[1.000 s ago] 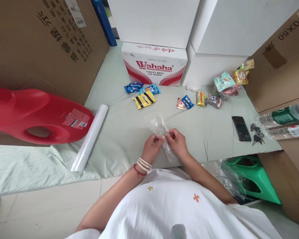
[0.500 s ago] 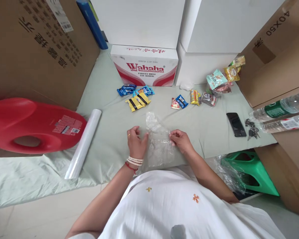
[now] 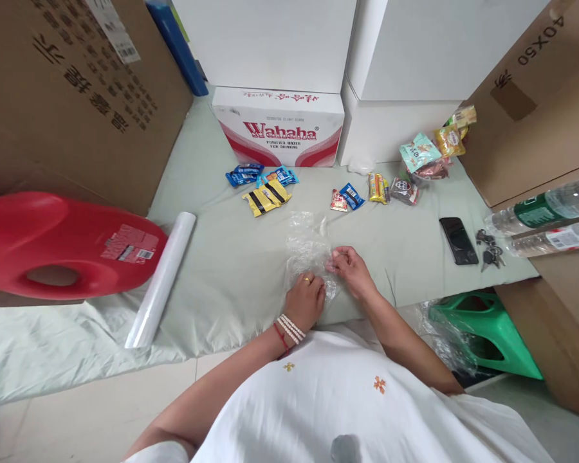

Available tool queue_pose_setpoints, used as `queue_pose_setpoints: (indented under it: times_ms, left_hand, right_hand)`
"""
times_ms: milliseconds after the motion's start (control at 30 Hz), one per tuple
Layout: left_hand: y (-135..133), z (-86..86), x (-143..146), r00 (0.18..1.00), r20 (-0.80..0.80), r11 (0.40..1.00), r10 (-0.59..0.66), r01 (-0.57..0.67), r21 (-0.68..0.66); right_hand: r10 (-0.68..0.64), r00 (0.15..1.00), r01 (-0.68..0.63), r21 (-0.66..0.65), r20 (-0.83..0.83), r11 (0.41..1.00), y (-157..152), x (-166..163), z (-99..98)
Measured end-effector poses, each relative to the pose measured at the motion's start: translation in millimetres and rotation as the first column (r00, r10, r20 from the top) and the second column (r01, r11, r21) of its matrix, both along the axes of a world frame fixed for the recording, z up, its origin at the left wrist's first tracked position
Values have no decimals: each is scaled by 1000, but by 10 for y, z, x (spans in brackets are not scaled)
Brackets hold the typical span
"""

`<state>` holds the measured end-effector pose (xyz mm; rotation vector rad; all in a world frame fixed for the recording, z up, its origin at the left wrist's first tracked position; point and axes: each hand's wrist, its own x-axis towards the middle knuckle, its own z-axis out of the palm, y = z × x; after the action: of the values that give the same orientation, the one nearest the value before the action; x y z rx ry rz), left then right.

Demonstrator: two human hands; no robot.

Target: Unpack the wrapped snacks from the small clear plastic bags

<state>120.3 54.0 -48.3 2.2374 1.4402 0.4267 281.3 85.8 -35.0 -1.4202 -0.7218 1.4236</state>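
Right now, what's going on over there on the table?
A person is handling a piece of clear, crinkled plastic on the pale green cloth. The left hand is curled over its near part, though what those fingers grip is hidden. The right hand pinches its right edge. Colourful wrapped packets lie beyond the hands, a white roll is off to the left, and a black phone lies to the right beside some keys.

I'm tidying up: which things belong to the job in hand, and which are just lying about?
In the job:
clear plastic
left hand
right hand

Seemingly lying about:
black phone
keys
red jug
white roll
snack packets (untouched, role unclear)
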Motion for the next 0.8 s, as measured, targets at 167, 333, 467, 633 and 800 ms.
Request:
queue_pose_setpoints:
  times_ms: [167,333,467,633,800]
  left_hand:
    - [48,-31,-66,996,80,999,48,-45,-30]
    - [0,-18,-37,996,81,1000,24,-24,-6]
    - [17,-15,2,990,126,998,62,-58,-37]
    - [146,-6,-25,907,406,983,116,-47,-176]
    - [300,63,-242,613,644,849,458,-87,-521]
  right_hand:
    - [103,995,-103,-20,-15,994,-187,118,-49]
    - [102,995,-102,-27,-5,994,-177,135,-118]
    - [90,995,-92,-54,-40,994,-154,74,-20]
    - [52,996,-54,-36,-67,998,-137,14,86]
    - [16,1000,-17,-38,-24,999,-114,124,56]
